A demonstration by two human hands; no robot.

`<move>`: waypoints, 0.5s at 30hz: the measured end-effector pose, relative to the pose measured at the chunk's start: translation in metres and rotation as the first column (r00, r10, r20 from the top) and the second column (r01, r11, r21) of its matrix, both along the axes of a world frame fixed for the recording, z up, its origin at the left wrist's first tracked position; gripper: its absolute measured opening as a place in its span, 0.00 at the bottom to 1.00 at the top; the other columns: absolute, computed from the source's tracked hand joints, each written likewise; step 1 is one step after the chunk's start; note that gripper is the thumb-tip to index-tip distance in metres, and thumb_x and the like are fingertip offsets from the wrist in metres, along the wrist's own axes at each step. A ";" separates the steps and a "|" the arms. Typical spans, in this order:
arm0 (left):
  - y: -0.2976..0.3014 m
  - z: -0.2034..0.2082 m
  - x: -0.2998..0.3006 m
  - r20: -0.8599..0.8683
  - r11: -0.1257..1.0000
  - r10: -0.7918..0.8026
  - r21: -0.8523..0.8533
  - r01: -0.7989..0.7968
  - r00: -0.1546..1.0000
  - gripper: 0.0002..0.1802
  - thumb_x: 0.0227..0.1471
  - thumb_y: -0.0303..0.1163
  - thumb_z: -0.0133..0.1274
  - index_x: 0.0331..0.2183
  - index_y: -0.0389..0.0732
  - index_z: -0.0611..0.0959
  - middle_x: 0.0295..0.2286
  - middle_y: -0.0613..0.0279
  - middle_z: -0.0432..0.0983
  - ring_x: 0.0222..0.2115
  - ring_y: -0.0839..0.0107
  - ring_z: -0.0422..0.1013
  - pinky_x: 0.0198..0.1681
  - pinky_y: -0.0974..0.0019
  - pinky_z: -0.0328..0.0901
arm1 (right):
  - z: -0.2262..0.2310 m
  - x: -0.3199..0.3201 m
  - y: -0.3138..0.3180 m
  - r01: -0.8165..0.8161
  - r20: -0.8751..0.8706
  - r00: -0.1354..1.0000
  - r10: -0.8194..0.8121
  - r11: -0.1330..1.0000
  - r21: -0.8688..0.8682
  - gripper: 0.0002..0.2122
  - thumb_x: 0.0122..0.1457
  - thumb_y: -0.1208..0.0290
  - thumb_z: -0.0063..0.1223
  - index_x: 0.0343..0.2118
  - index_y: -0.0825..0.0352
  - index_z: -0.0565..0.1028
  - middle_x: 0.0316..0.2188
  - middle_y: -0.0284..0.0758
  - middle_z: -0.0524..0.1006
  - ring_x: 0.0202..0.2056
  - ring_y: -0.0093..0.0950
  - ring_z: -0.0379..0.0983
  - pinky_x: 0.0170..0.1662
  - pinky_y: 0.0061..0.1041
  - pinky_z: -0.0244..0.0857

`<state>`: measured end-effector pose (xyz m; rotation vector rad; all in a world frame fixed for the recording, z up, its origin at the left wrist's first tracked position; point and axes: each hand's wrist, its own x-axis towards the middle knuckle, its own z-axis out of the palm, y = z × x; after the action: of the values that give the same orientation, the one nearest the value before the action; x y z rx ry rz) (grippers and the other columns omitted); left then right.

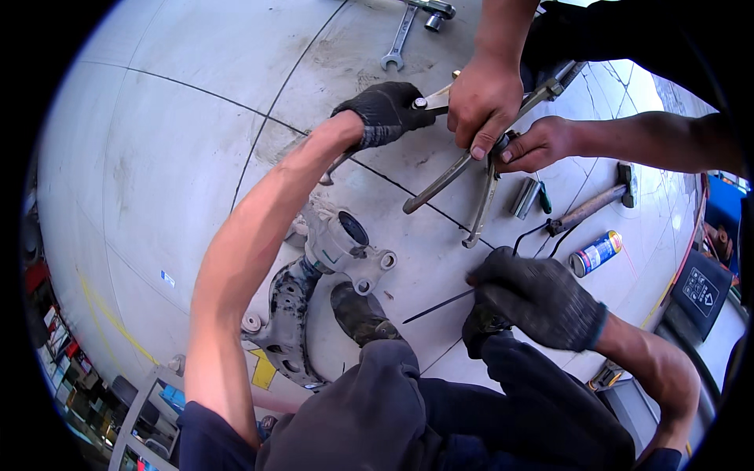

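Observation:
My left hand (383, 115), in a black glove, is closed round a tool whose shape the fingers mostly hide; a round metal end (420, 103) shows beside them. My gloved right hand (542, 298) grips a thin dark rod (440, 305), its tip pointing left above the floor and its other end hidden in the fist. Between my hands, another person's bare hands (487, 102) hold a metal jaw puller (446, 182) with its long arms pointing towards me. A steering knuckle (334, 243) joined to a dark control arm (289, 314) lies left of my boots.
Right of the puller lie a steel socket (525, 198), a wooden-handled hammer (593, 208) and a blue-and-yellow spray can (595, 253). An open-end wrench (399, 43) lies at the far side. A black bin (699, 286) stands at right, and a metal frame (137, 416) at lower left.

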<state>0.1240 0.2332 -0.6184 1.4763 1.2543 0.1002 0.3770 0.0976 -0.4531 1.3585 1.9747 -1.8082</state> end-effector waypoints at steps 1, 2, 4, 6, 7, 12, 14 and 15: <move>0.000 0.009 -0.003 0.026 0.973 0.083 -0.219 -0.075 0.996 0.22 0.61 0.49 0.52 0.44 0.40 0.80 0.30 0.58 0.79 0.25 0.70 0.74 0.27 0.65 0.68 | -0.017 -0.020 0.004 0.061 0.008 0.998 -0.060 0.994 -0.092 0.16 0.68 0.64 0.49 0.53 0.68 0.73 0.39 0.41 0.80 0.38 0.31 0.80 0.44 0.31 0.75; -0.004 0.003 -0.012 0.085 0.938 0.179 -0.316 -0.144 0.980 0.23 0.62 0.53 0.46 0.44 0.44 0.81 0.27 0.65 0.76 0.22 0.80 0.68 0.23 0.71 0.64 | -0.042 -0.043 -0.005 0.192 -0.086 0.976 -0.199 0.977 -0.088 0.16 0.68 0.64 0.49 0.53 0.68 0.73 0.40 0.43 0.80 0.41 0.34 0.79 0.46 0.32 0.73; -0.002 0.002 -0.013 0.134 0.928 0.188 -0.349 -0.131 0.973 0.23 0.62 0.54 0.46 0.44 0.45 0.81 0.26 0.65 0.76 0.22 0.79 0.69 0.23 0.71 0.65 | -0.094 -0.088 -0.023 0.495 -0.243 0.804 -0.543 0.837 -0.234 0.19 0.69 0.60 0.47 0.57 0.67 0.69 0.45 0.41 0.77 0.45 0.32 0.76 0.50 0.32 0.71; -0.010 0.008 -0.016 0.075 0.910 0.192 -0.386 -0.148 0.979 0.21 0.64 0.51 0.45 0.44 0.45 0.80 0.25 0.66 0.75 0.21 0.79 0.69 0.23 0.71 0.65 | -0.135 -0.145 -0.024 0.691 -0.220 0.357 -0.908 0.415 -0.591 0.22 0.70 0.56 0.46 0.59 0.66 0.68 0.47 0.36 0.76 0.47 0.27 0.73 0.53 0.30 0.69; -0.009 0.009 -0.022 0.063 0.922 0.170 -0.363 -0.136 0.983 0.20 0.64 0.48 0.45 0.45 0.44 0.80 0.26 0.65 0.75 0.22 0.78 0.70 0.24 0.70 0.66 | -0.147 -0.169 -0.016 0.682 -0.104 0.053 -0.993 0.112 -0.722 0.21 0.70 0.54 0.46 0.58 0.64 0.69 0.46 0.34 0.77 0.47 0.26 0.73 0.54 0.30 0.67; -0.002 0.008 -0.017 0.022 0.992 0.010 -0.128 -0.007 1.000 0.19 0.63 0.42 0.43 0.45 0.41 0.81 0.32 0.59 0.79 0.26 0.71 0.75 0.32 0.66 0.70 | -0.206 -0.191 0.025 0.236 0.032 -0.517 -0.855 -0.178 -0.955 0.19 0.71 0.50 0.42 0.52 0.60 0.74 0.45 0.30 0.79 0.46 0.26 0.74 0.52 0.29 0.68; 0.005 0.018 -0.004 0.011 0.969 0.010 -0.248 -0.007 1.000 0.23 0.65 0.32 0.43 0.60 0.41 0.73 0.38 0.57 0.81 0.30 0.72 0.78 0.30 0.67 0.73 | -0.212 -0.182 0.037 0.191 -0.014 -0.578 -0.816 -0.119 -0.974 0.19 0.71 0.50 0.42 0.51 0.59 0.75 0.44 0.29 0.79 0.45 0.26 0.75 0.50 0.28 0.68; 0.008 0.027 0.006 -0.022 0.959 0.041 -0.279 -0.045 0.999 0.23 0.65 0.33 0.43 0.60 0.41 0.73 0.37 0.57 0.81 0.28 0.73 0.77 0.28 0.67 0.72 | -0.213 -0.175 0.043 0.206 -0.019 -0.586 -0.810 -0.126 -0.970 0.18 0.71 0.50 0.42 0.51 0.58 0.74 0.44 0.29 0.79 0.45 0.25 0.75 0.50 0.27 0.69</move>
<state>0.1302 0.2410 -0.5909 1.2078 1.2578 -0.0594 0.2021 0.1403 -0.6662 1.5859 -1.1823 -4.0568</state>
